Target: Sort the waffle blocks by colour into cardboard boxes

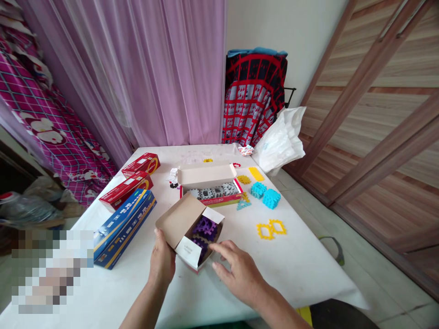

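Observation:
A small open cardboard box (181, 218) is tilted above the near part of the table, its lid folded back to the left. Inside it lie purple toothed plastic building pieces (206, 227). My left hand (162, 258) grips the box by its left side and lid edge. At the right side of the box is my right hand (236, 269), fingers apart, with the fingertips close to the box edge; whether they touch it I cannot tell. Just behind stands a longer open box (219, 201) holding grey building pieces (216, 192).
Blue boxes (125, 228) and red boxes (126, 189) line the left side. To the right lie turquoise blocks (270, 198), yellow frame pieces (271, 229) and a yellow plate (255, 174). A white plastic bag (281, 139) sits at the table's far right corner.

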The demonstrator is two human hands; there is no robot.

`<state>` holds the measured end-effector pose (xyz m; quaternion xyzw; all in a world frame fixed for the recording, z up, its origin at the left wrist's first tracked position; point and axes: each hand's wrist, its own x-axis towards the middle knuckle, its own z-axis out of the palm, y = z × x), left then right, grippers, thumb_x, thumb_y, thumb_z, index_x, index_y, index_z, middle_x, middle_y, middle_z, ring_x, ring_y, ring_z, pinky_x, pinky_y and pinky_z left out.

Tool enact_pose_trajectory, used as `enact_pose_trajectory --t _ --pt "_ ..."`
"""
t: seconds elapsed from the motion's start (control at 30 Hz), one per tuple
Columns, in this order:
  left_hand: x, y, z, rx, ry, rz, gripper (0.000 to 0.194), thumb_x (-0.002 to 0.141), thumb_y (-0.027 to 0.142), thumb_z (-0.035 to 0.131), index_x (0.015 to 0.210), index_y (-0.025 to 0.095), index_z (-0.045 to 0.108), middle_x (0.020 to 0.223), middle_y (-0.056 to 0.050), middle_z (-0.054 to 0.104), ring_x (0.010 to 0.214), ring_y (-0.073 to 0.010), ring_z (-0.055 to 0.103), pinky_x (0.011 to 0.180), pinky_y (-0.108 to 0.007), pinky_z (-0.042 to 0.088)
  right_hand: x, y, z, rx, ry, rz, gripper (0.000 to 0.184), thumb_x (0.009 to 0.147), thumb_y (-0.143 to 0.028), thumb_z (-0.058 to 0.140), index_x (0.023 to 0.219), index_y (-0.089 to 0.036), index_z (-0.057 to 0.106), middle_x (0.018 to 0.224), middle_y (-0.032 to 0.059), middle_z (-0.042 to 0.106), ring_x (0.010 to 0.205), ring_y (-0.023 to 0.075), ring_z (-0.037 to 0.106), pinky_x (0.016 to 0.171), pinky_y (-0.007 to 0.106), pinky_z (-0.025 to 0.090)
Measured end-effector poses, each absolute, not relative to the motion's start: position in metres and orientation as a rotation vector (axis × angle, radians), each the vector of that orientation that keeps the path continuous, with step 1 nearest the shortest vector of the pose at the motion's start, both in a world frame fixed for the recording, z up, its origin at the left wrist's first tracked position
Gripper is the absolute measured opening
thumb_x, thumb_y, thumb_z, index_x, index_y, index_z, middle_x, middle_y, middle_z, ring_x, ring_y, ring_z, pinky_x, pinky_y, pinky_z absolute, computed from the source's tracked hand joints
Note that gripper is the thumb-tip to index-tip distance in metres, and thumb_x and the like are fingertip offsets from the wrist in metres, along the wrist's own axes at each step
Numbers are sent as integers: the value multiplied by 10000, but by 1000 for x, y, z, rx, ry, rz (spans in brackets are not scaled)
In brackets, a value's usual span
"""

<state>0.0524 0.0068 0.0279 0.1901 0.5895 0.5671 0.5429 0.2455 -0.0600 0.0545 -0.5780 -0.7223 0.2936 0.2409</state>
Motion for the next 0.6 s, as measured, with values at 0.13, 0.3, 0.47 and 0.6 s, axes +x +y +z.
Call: enact_pose_trajectory --t 0.13,0.3,0.47,0.6 --pt "54 16 32 485 1387 1229 679 891 626 393 1288 85 500 1074 -183 705 946 -266 700 786 -406 590 248 -49 70 -1578 -2079 581 301 886 -227 469 1092 -290 679 949 31 690 887 179 642 823 296 483" --pt "54 30 31 668 1332 1139 627 872 592 478 1291 127 517 1150 -173 679 1027 -276 672 850 -416 565 257 -20 81 -1865 -1975 356 586 772 -309 619 1338 -217 498 1356 120 512 1225 287 490 993 419 416" --pt "39 19 46 1228 1470 1331 716 869 340 561 1493 315 211 1535 -80 355 1373 -254 386 1086 -481 376 261 -12 77 -1889 -2121 550 585 829 -275 525 1399 -193 425 1331 124 551 1182 253 544 956 369 431" --pt "38 -5 73 2271 1439 1163 418 886 289 515 1301 318 554 1464 -29 473 1400 -264 343 1148 -519 278 263 -16 77 -1882 -2115 547 573 855 -282 493 1411 -168 417 1344 138 550 1170 266 561 954 378 432"
